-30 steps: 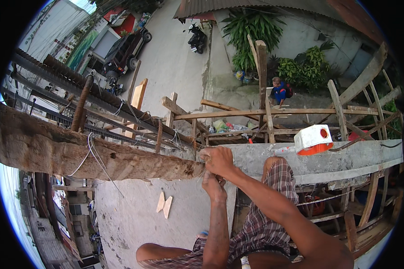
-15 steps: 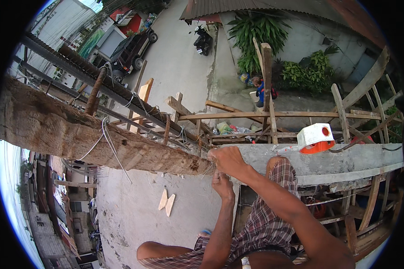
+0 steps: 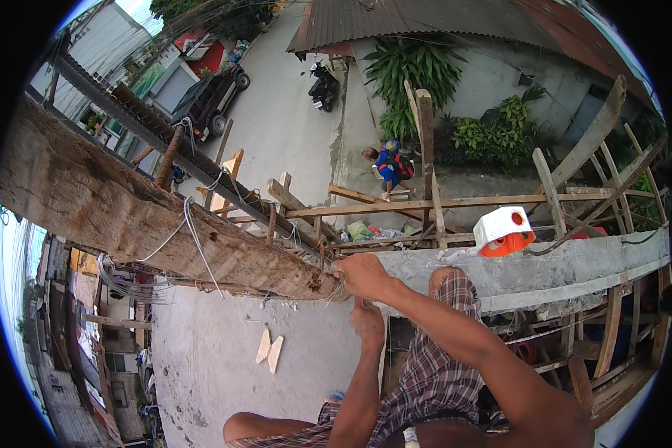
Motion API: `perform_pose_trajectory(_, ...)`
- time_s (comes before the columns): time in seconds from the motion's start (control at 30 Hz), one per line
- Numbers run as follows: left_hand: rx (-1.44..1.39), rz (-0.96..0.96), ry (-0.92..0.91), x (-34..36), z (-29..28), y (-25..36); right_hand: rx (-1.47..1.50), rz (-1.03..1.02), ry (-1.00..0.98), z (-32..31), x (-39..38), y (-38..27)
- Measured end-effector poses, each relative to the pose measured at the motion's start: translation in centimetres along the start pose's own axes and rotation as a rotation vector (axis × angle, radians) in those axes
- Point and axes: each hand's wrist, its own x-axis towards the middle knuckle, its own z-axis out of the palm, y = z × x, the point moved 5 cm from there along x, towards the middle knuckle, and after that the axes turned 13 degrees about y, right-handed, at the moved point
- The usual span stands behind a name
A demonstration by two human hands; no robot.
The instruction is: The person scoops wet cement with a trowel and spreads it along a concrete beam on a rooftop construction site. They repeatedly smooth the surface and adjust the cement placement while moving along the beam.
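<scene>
My right hand is closed in a fist against the end of a thick, rough wooden beam, close to the rebar behind it. Just below it, my left hand is curled with its fingers pointing up, almost touching the right. What either hand grips is hidden by the fingers. Thin tie wire loops over the beam and hangs down its near face. Ribbed steel rebar, bound with bits of wire, runs behind the beam. Short rusty bars stand across it.
A white and orange cut-open container sits on the concrete ledge at my right. Timber framing lines its far side. Far below, a person in blue bends over by the wall. Two wood offcuts lie on pavement below.
The view has shifted slightly. My left hand has dropped a little away from the right, which stays at the beam's end. The person below has come out from behind the post.
</scene>
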Motion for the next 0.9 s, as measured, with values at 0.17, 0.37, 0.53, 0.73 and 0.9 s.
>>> perform_pose_trajectory(0.17,-0.227,-0.093,0.075,1.7,-6.5,-2.6,-0.036,0.048,0.219,-6.8,-2.9,-2.5)
perform_pose_trajectory(0.37,-0.499,-0.214,-0.162,0.2,-7.0,-3.0,0.133,0.062,0.286,-9.1,-2.4,-4.2)
perform_pose_trajectory(0.53,-0.599,-0.223,-0.089,-0.9,-8.9,-3.2,0.361,0.262,-0.065,0.5,-0.7,-1.9)
perform_pose_trajectory(0.73,-0.694,-0.361,-0.149,0.0,-8.0,-5.0,0.123,0.065,0.237,1.7,-0.8,-1.8)
perform_pose_trajectory(0.9,-0.833,-0.513,-0.222,-1.4,-6.0,-5.3,0.128,-0.094,0.147,1.0,0.3,-2.4)
